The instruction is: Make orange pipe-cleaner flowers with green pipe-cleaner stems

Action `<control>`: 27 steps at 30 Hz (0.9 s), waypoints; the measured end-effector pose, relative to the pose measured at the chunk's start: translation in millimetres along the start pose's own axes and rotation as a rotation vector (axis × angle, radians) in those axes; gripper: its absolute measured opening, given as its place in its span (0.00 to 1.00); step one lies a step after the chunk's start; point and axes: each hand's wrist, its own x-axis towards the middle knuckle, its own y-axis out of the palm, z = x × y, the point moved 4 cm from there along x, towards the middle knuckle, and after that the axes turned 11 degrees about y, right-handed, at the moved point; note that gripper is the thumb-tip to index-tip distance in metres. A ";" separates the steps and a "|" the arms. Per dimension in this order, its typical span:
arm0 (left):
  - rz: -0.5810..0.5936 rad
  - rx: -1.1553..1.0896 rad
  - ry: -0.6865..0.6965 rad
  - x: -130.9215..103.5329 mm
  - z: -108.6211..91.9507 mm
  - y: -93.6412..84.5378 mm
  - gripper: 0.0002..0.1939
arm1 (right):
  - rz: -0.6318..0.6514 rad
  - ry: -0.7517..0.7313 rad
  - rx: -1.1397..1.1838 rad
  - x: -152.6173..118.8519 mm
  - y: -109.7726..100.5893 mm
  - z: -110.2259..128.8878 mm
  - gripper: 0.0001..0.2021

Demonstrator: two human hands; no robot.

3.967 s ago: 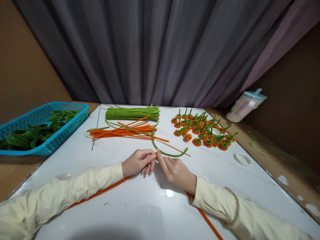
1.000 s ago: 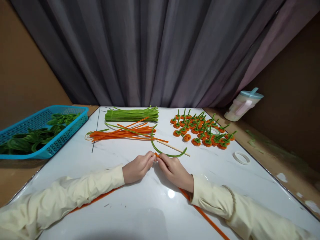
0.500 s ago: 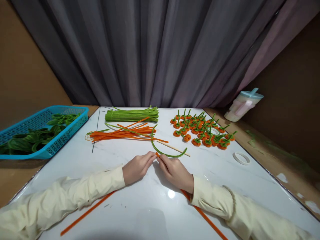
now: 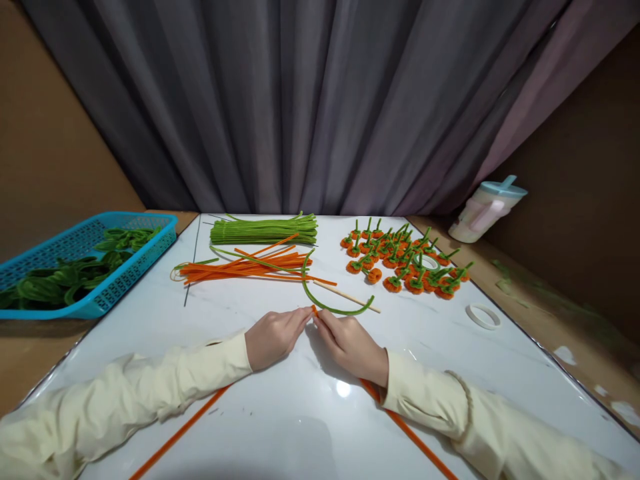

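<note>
My left hand (image 4: 277, 337) and my right hand (image 4: 350, 343) meet fingertip to fingertip over the white table. Both pinch an orange pipe cleaner (image 4: 180, 433), whose small tip shows between the fingers. One long orange length runs out beneath each forearm toward the near edge. Just beyond my fingertips, a curved green pipe cleaner (image 4: 345, 312) lies beside a thin wooden stick (image 4: 350, 298). Farther back are a loose bunch of orange pipe cleaners (image 4: 245, 267) and a thick green bundle (image 4: 263, 231).
A blue basket (image 4: 95, 303) with green looped pieces sits at left. Several small orange pumpkins with green stems (image 4: 393, 284) stand at back right, with a tape roll among them. A white ring (image 4: 483, 317) and a lidded cup (image 4: 487, 210) are farther right.
The orange length under my left forearm has shifted slightly toward the near edge and right. My left fingers have moved slightly at the pinch; my right hand is almost unchanged.
</note>
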 end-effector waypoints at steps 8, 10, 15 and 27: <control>-0.109 0.094 0.129 3.5 -4.4 -6.8 0.10 | 0.013 0.104 0.143 0.1 -3.4 1.7 0.10; -0.112 0.062 0.131 2.5 -3.8 -6.8 0.09 | 0.024 0.091 0.135 -0.1 -2.4 2.0 0.11; -0.127 0.006 0.113 0.2 -2.1 -6.8 0.09 | 0.027 0.019 0.088 -1.0 -0.4 1.8 0.12; -0.241 0.200 0.091 2.0 -5.1 -11.0 0.10 | -0.005 0.114 0.213 0.9 -2.6 -0.3 0.11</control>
